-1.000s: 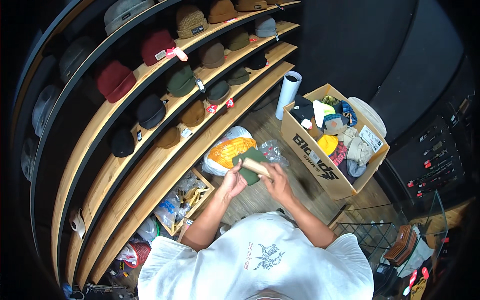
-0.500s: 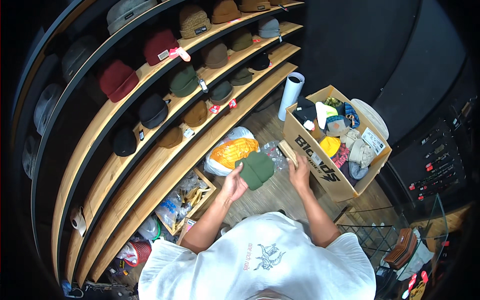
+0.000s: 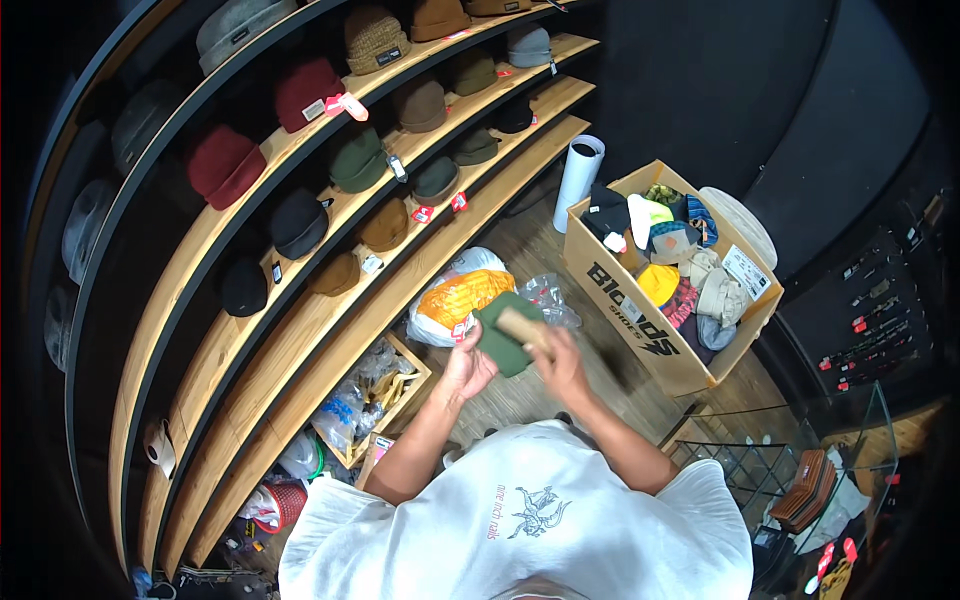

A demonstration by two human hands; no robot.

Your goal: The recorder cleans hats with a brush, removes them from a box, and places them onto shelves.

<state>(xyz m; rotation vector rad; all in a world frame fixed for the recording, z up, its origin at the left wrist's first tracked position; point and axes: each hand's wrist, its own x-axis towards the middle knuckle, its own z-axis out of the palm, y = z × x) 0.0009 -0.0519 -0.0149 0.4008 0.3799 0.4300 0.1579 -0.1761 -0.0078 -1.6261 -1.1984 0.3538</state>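
Note:
A dark green beanie [image 3: 497,357] hangs from my left hand [image 3: 468,370], which pinches its left edge. A small red and white tag [image 3: 463,328] shows by those fingertips. My right hand [image 3: 562,367] is wrapped round a pale wooden brush [image 3: 522,328], slightly blurred by motion. The brush lies across the right part of the beanie and covers some of it; its bristles are hidden from view. Both hands are in front of my chest, above the floor.
Curved wooden shelves [image 3: 400,260] with several beanies fill the left. Ahead on the floor lie white and orange plastic bags [image 3: 463,298]. A cardboard box [image 3: 625,315] full of caps stands at the right, beside a white tube [image 3: 578,185]. A glass case [image 3: 845,440] is at lower right.
My right hand has moved left with the brush, from beside the beanie to over it. The left hand still holds the beanie, now turned a little, and a red tag has come into sight.

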